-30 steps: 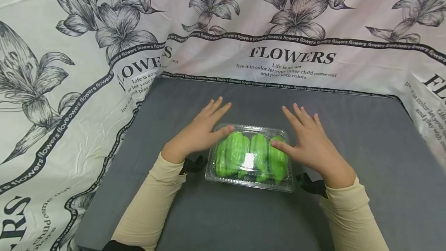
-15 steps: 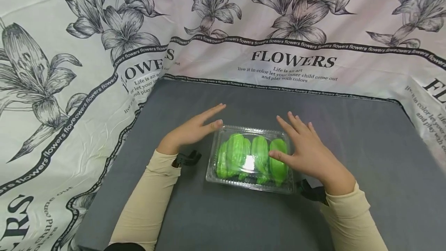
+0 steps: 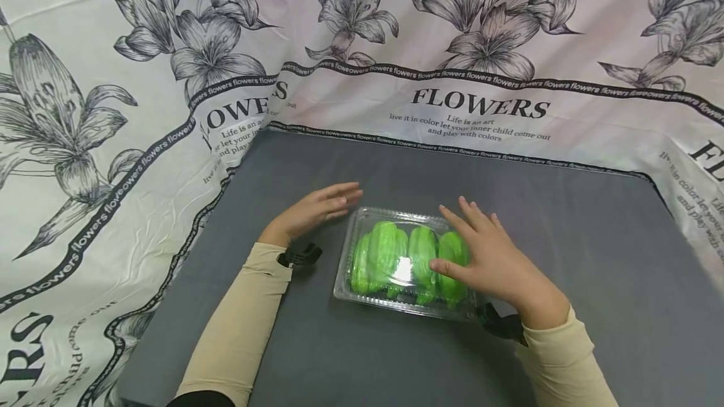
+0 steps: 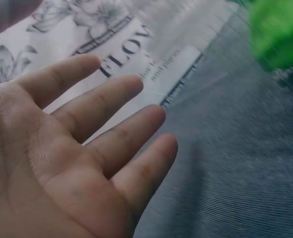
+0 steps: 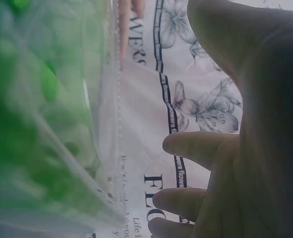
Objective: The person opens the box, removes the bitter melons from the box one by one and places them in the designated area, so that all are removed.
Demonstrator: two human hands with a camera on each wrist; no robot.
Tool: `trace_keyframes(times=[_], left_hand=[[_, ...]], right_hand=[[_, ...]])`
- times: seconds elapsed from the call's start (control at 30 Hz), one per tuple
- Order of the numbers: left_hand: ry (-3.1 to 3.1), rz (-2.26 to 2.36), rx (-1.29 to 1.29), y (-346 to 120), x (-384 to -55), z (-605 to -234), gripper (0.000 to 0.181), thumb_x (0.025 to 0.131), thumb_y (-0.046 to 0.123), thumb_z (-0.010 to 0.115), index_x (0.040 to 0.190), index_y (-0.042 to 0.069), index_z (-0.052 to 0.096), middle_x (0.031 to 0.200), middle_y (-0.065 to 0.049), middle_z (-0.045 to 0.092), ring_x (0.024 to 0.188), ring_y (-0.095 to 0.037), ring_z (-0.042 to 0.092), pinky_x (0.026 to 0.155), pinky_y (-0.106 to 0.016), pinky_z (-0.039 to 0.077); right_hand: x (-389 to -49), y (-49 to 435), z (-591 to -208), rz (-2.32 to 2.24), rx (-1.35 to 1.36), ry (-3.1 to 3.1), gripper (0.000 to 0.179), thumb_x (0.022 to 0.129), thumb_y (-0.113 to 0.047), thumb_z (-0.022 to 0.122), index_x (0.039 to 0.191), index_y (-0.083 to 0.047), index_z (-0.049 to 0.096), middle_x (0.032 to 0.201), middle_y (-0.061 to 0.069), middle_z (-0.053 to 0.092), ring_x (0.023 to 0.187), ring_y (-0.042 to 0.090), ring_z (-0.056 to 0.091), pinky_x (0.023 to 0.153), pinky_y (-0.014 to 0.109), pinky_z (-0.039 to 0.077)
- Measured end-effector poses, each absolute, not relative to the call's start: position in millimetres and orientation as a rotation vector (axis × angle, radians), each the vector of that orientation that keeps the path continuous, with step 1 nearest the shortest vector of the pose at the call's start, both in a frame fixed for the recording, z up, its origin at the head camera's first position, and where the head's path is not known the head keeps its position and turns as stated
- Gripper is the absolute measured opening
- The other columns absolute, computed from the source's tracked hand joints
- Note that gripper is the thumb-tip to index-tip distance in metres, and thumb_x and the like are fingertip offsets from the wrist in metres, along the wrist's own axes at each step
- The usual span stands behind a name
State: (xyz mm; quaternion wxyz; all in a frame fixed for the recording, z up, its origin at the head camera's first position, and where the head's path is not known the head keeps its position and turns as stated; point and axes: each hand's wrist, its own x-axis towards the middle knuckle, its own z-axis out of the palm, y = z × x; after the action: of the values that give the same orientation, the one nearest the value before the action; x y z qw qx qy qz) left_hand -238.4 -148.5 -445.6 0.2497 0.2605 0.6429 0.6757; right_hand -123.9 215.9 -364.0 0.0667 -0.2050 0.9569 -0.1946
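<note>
A clear plastic clamshell box (image 3: pixel 347 269) with its lid down sits on the grey table. Several bright green, ridged, cucumber-like pieces (image 3: pixel 384 250) lie side by side inside it. My left hand (image 3: pixel 311 211) is held off the box's far left corner, fingers extended and nothing in them. In the left wrist view its palm (image 4: pixel 62 163) faces the camera, with a bit of the green contents (image 4: pixel 280 34) at the upper right. My right hand (image 3: pixel 492 256) spreads its fingers over the box's right side, the thumb overlapping the green pieces. It holds nothing.
A grey cloth covers the table (image 3: pixel 407 363). White fabric (image 3: pixel 481 108) printed with black flowers and lettering rises behind it and along the left and right. Both wrists carry black camera mounts (image 3: pixel 300 255).
My left hand has drawn left, off the box, and its fingers have come closer together. My right hand has shifted slightly left and nearer. The view has tipped a little; the box stays put.
</note>
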Motion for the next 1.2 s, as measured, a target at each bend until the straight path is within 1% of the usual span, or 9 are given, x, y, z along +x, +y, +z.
trace_keyframes(times=[0.13, 0.23, 0.33, 0.47, 0.6, 0.77, 0.93, 1.07, 1.2], left_hand=[[1.689, 1.847, 0.68, -146, -241, -459, 0.056, 0.11, 0.007, 0.046, 0.164, -0.002, 0.03, 0.166, -0.022, 0.037, 0.155, -0.038, 0.034, 0.126, -0.044, 0.031], [1.704, 1.844, 0.666, -147, -241, -465, 0.057, 0.109, 0.004, 0.045, 0.163, -0.003, 0.03, 0.165, -0.023, 0.038, 0.155, -0.037, 0.034, 0.126, -0.043, 0.03], [1.763, 1.822, 0.629, -151, -240, -469, 0.057, 0.108, 0.003, 0.047, 0.163, -0.001, 0.034, 0.164, -0.02, 0.042, 0.155, -0.033, 0.036, 0.127, -0.043, 0.028], [1.824, 1.76, 0.639, -152, -239, -472, 0.057, 0.107, 0.004, 0.052, 0.162, 0.003, 0.038, 0.164, -0.017, 0.044, 0.155, -0.03, 0.037, 0.127, -0.045, 0.027], [1.842, 1.723, 0.677, -149, -238, -472, 0.058, 0.107, 0.006, 0.055, 0.162, 0.001, 0.038, 0.165, -0.017, 0.042, 0.156, -0.031, 0.035, 0.128, -0.047, 0.026], [1.835, 1.712, 0.69, -146, -237, -473, 0.058, 0.107, 0.006, 0.055, 0.162, 0.0, 0.037, 0.167, -0.018, 0.038, 0.158, -0.032, 0.029, 0.129, -0.048, 0.022], [1.837, 1.7, 0.698, -146, -238, -476, 0.057, 0.107, 0.007, 0.053, 0.162, 0.003, 0.039, 0.168, -0.014, 0.037, 0.16, -0.027, 0.025, 0.13, -0.046, 0.02], [1.833, 1.691, 0.723, -147, -240, -478, 0.056, 0.106, 0.005, 0.052, 0.161, 0.004, 0.042, 0.167, -0.012, 0.039, 0.158, -0.028, 0.029, 0.129, -0.048, 0.022], [1.876, 1.649, 0.734, -147, -242, -477, 0.055, 0.106, 0.008, 0.057, 0.16, 0.008, 0.045, 0.165, -0.01, 0.043, 0.155, -0.027, 0.036, 0.127, -0.049, 0.028]], right_hand=[[-119, 214, -370, -0.589, -0.618, 2.873, 0.101, 0.091, -0.066, 0.072, 0.167, -0.014, 0.031, 0.174, 0.024, 0.011, 0.159, 0.05, 0.009, 0.125, 0.07, 0.006], [-116, 211, -375, -0.61, -0.641, 2.866, 0.103, 0.091, -0.066, 0.073, 0.168, -0.015, 0.028, 0.174, 0.024, 0.01, 0.16, 0.049, 0.008, 0.125, 0.07, 0.007], [-112, 206, -383, -0.638, -0.684, 2.858, 0.107, 0.089, -0.067, 0.074, 0.169, -0.016, 0.025, 0.175, 0.023, 0.009, 0.16, 0.048, 0.006, 0.125, 0.07, 0.008], [-103, 203, -393, -0.631, -0.741, 2.871, 0.113, 0.083, -0.072, 0.076, 0.169, -0.018, 0.027, 0.175, 0.023, 0.009, 0.161, 0.048, 0.003, 0.123, 0.072, 0.011], [-95, 205, -399, -0.596, -0.775, 2.893, 0.122, 0.073, -0.079, 0.078, 0.168, -0.018, 0.031, 0.175, 0.023, 0.006, 0.161, 0.048, 0.003, 0.122, 0.073, 0.016], [-93, 206, -402, -0.548, -0.778, 2.909, 0.132, 0.063, -0.087, 0.078, 0.168, -0.021, 0.031, 0.176, 0.02, 0.001, 0.161, 0.047, 0.003, 0.116, 0.072, 0.033], [-95, 207, -404, -0.557, -0.774, 2.919, 0.126, 0.067, -0.082, 0.081, 0.167, -0.023, 0.033, 0.176, 0.018, 0.002, 0.161, 0.046, 0.003, 0.103, 0.071, 0.047], [-97, 208, -406, -0.584, -0.769, 2.921, 0.121, 0.07, -0.079, 0.082, 0.167, -0.024, 0.034, 0.177, 0.016, 0.002, 0.162, 0.044, 0.001, 0.101, 0.072, 0.047], [-97, 208, -409, -0.633, -0.747, 2.928, 0.121, 0.069, -0.078, 0.084, 0.166, -0.025, 0.035, 0.177, 0.014, 0.0, 0.162, 0.041, -0.002, 0.102, 0.075, 0.045]])
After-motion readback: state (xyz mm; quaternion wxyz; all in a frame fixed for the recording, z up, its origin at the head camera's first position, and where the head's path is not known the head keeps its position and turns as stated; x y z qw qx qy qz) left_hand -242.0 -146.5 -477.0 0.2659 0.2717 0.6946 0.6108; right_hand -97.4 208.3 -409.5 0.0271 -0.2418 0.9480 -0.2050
